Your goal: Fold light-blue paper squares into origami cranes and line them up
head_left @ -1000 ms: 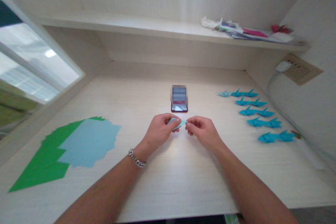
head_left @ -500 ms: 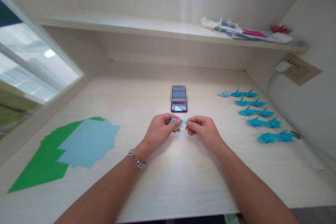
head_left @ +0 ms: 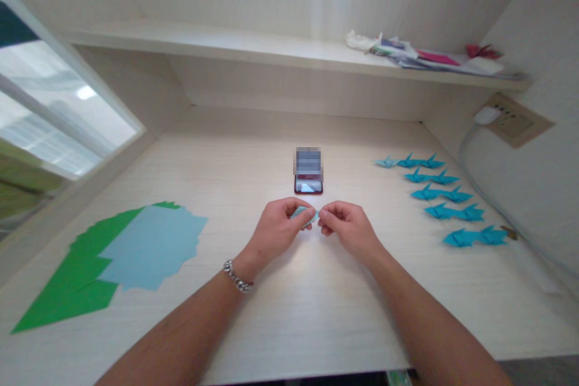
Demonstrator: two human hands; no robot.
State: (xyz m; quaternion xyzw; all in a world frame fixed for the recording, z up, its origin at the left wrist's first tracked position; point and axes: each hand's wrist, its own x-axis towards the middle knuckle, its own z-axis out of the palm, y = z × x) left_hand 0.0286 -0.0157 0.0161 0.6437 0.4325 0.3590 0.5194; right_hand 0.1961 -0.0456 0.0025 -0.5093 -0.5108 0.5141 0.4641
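Note:
Between my hands, above the middle of the desk, is a small light-blue piece of folded paper (head_left: 297, 211), mostly covered by fingers. My left hand (head_left: 284, 220) pinches its body between thumb and fingers. The fingers of my right hand (head_left: 342, 220) are closed on the paper's narrow right tip. On the right lie several rows of blue folded paper cranes (head_left: 455, 212), with one paler crane (head_left: 387, 162) at the far end. To the left, fanned light-blue sheets (head_left: 156, 247) overlap green sheets (head_left: 63, 289).
A phone (head_left: 308, 184) lies just beyond my hands, its screen partly blurred. Above the desk's back runs a shelf (head_left: 253, 48) holding papers (head_left: 434, 58). A white cable (head_left: 465, 145) drops from the wall socket (head_left: 520, 120) along the right edge. A window (head_left: 58, 96) is at left.
My hands have come slightly closer together. The left thumb has slid right toward the paper's tip, and less of the paper shows now.

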